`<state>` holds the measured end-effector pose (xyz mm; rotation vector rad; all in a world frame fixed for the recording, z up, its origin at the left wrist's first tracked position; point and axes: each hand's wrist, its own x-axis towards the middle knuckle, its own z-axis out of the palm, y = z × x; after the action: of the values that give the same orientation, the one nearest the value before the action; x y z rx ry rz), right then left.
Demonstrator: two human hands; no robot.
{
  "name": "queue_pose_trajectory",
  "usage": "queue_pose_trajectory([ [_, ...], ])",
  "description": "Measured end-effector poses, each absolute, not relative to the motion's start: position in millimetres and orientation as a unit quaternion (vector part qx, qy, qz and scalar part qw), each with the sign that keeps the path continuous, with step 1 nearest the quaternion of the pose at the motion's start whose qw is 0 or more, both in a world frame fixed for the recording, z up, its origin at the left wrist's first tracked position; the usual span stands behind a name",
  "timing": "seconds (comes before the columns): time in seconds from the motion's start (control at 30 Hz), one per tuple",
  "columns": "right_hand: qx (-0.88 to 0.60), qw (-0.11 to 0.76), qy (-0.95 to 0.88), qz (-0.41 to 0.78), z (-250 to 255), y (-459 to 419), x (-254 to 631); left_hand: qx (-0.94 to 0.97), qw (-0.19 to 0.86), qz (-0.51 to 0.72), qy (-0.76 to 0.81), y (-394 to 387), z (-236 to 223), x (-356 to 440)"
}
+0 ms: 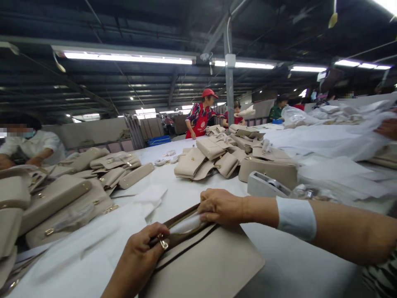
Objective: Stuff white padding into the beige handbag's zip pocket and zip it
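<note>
A beige handbag (211, 260) lies in front of me with its mouth open and its flap spread toward me. White stuffing paper (185, 224) shows inside the opening. My left hand (145, 244) grips the bag's left end beside a gold clasp (163, 243), thumb and fingers closed on the edge. At the other end of the mouth, my right hand (218, 206) is closed, its fingertips curled down into the opening at the paper. Whether those fingertips pinch the paper or the bag's rim is partly hidden.
Beige bags are heaped at the left (62, 198) and across the table (211, 153). A grey tape dispenser (266, 184) stands beyond my right forearm. White sheets (350, 174) and plastic wrap (366, 136) cover the right side. Co-workers stand at the left (40, 145) and far side (201, 118).
</note>
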<state>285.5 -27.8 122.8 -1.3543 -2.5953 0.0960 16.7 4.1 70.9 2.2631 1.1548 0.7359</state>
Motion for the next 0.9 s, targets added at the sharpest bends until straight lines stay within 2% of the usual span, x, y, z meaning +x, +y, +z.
queue_pose_trajectory([
  [0.1,-0.452,0.236,-0.857,0.081,115,-35,309,0.853,0.131,0.258,0.434,7,77,16],
  [0.23,-0.518,0.245,-0.815,0.086,102,-45,323,0.88,-0.073,0.204,0.423,-9,103,30],
  [0.3,-0.53,0.239,-0.808,0.094,94,-44,320,0.888,-0.117,0.166,0.414,-24,119,48],
  [0.47,-0.511,0.233,-0.815,0.144,85,-33,314,0.91,-0.028,0.089,0.404,-46,130,106],
  [0.7,-0.531,0.207,-0.805,0.163,96,-36,334,0.903,0.099,0.125,0.399,-26,112,128],
  [0.9,-0.5,0.242,-0.825,0.109,92,-42,337,0.932,0.062,0.096,0.344,-11,106,137],
])
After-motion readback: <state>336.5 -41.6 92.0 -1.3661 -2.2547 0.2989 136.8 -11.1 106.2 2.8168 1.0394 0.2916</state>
